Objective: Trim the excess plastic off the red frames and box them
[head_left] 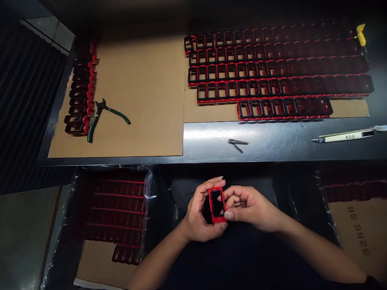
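Beyond held frame [219,220], "A55" tool [347,137].

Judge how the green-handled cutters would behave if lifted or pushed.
The cutters are probably stiff, given their solid-looking head. Their splayed handles might swing if lifted by one. Lying flat, they would likely slide rather than roll.

The dark table [281,135] carries cardboard sheets [142,100], a small metal tool [240,142] and a pale A55-marked tool [344,137].
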`<state>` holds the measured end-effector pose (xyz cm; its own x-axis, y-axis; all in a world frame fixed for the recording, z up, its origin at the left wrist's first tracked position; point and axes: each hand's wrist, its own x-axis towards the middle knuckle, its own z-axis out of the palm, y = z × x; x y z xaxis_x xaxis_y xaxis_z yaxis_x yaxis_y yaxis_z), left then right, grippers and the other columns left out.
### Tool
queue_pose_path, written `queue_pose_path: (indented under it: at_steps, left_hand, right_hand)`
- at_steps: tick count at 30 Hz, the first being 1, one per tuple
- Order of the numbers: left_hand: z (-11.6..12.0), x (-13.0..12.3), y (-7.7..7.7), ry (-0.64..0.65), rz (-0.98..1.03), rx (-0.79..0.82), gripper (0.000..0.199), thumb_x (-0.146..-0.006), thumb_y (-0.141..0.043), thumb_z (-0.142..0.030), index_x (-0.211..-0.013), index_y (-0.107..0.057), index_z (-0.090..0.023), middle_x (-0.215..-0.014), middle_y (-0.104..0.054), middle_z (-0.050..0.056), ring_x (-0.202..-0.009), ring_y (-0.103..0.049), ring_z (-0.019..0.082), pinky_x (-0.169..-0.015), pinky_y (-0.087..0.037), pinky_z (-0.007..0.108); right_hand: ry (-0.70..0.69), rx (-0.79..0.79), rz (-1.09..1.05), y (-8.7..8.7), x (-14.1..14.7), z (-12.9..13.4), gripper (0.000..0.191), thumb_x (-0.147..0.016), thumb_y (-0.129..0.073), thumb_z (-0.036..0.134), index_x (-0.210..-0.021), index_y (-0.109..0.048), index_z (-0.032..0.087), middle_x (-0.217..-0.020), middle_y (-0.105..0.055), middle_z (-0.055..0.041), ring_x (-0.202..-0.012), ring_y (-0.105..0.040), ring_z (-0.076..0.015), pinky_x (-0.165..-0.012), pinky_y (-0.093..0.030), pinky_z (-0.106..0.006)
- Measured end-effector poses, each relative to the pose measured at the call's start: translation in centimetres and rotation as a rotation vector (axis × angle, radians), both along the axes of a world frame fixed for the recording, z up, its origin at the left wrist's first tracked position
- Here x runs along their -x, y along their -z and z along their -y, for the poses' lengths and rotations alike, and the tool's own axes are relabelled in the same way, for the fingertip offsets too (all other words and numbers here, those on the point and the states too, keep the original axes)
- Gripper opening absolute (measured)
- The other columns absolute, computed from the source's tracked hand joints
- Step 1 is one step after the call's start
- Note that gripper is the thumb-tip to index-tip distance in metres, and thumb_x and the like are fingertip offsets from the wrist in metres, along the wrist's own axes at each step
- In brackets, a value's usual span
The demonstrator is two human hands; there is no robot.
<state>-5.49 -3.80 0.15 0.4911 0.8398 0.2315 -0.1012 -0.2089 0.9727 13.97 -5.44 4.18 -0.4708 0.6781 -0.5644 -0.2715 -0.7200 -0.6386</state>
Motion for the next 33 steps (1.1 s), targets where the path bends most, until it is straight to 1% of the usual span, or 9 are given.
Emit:
queue_pose_path:
  at_steps: [5,11,16,20,23,26,30,33]
  left_hand:
    - [0.1,0.0,0.2,0.009,-0.012,-0.002,0.075,-0.082,-0.075,-0.047,-0.142,-0.038,-0.020,-0.134,-0.061,0.020,-0.138,-0.050,0.035,-0.112,-0.042,0.063]
    - [0.1,0.1,0.4,0.009,-0.009,0.063,0.080,-0.078,-0.078,-0.052,-0.142,-0.040,-0.021,-0.134,-0.062,0.021,-0.136,-0.053,0.035,-0.110,-0.046,0.059]
    - [0.1,0.1,0.5,0.010,0.002,0.086,0.082,-0.076,-0.080,-0.054,-0.142,-0.042,-0.022,-0.132,-0.063,0.020,-0.134,-0.054,0.036,-0.110,-0.045,0.060]
    - [0.1,0.0,0.6,0.009,-0.002,0.091,0.083,-0.076,-0.081,-0.052,-0.142,-0.041,-0.021,-0.135,-0.062,0.021,-0.134,-0.055,0.035,-0.110,-0.046,0.058]
    - [0.1,0.0,0.5,0.008,-0.015,0.085,0.083,-0.077,-0.081,-0.048,-0.143,-0.039,-0.021,-0.136,-0.061,0.021,-0.133,-0.056,0.034,-0.110,-0.047,0.056]
    - [0.1,0.0,0.6,0.008,-0.043,0.085,0.086,-0.078,-0.082,-0.043,-0.147,-0.035,-0.023,-0.139,-0.059,0.022,-0.129,-0.061,0.032,-0.107,-0.051,0.053]
    - [0.2,0.1,0.7,-0.023,-0.055,0.074,0.089,-0.078,-0.082,-0.043,-0.149,-0.032,-0.024,-0.140,-0.058,0.022,-0.126,-0.063,0.031,-0.106,-0.052,0.052]
    - [0.2,0.1,0.8,-0.037,-0.080,0.045,0.090,-0.079,-0.081,-0.044,-0.151,-0.031,-0.024,-0.140,-0.059,0.022,-0.126,-0.063,0.031,-0.107,-0.052,0.051]
  right_hand:
    - [0.008,0.002,0.009,0.0,-0.1,0.2,0.044,-0.069,-0.091,0.036,-0.099,-0.068,0.015,-0.080,-0.072,0.0003,-0.071,-0.066,-0.0113,-0.072,-0.051,-0.026]
    - [-0.004,-0.039,0.053,-0.1,-0.1,0.0,0.044,-0.071,-0.088,0.044,-0.098,-0.068,0.014,-0.077,-0.072,-0.0006,-0.068,-0.064,-0.0107,-0.068,-0.049,-0.025]
    - [0.004,-0.045,0.067,-0.1,0.0,0.0,0.044,-0.071,-0.088,0.046,-0.096,-0.067,0.015,-0.077,-0.070,0.0002,-0.068,-0.063,-0.0107,-0.068,-0.049,-0.025]
    - [0.022,-0.045,0.053,-0.1,0.0,0.0,0.042,-0.072,-0.088,0.044,-0.095,-0.066,0.016,-0.081,-0.070,-0.0001,-0.072,-0.065,-0.0110,-0.072,-0.051,-0.025]
    - [0.035,-0.058,0.049,0.1,-0.1,0.0,0.041,-0.075,-0.086,0.044,-0.098,-0.066,0.016,-0.089,-0.072,-0.0027,-0.079,-0.068,-0.0128,-0.076,-0.053,-0.027]
    - [0.033,-0.065,0.036,0.4,-0.3,0.1,0.042,-0.078,-0.083,0.046,-0.103,-0.065,0.017,-0.096,-0.075,-0.0059,-0.083,-0.071,-0.0154,-0.080,-0.055,-0.030]
    - [0.009,-0.052,-0.011,0.9,-0.5,0.0,0.045,-0.082,-0.079,0.048,-0.110,-0.063,0.016,-0.098,-0.076,-0.0081,-0.087,-0.073,-0.0180,-0.086,-0.056,-0.035]
    - [0.008,-0.053,-0.016,1.0,-0.5,-0.1,0.048,-0.082,-0.079,0.049,-0.113,-0.064,0.016,-0.100,-0.076,-0.0089,-0.090,-0.073,-0.0187,-0.088,-0.055,-0.036]
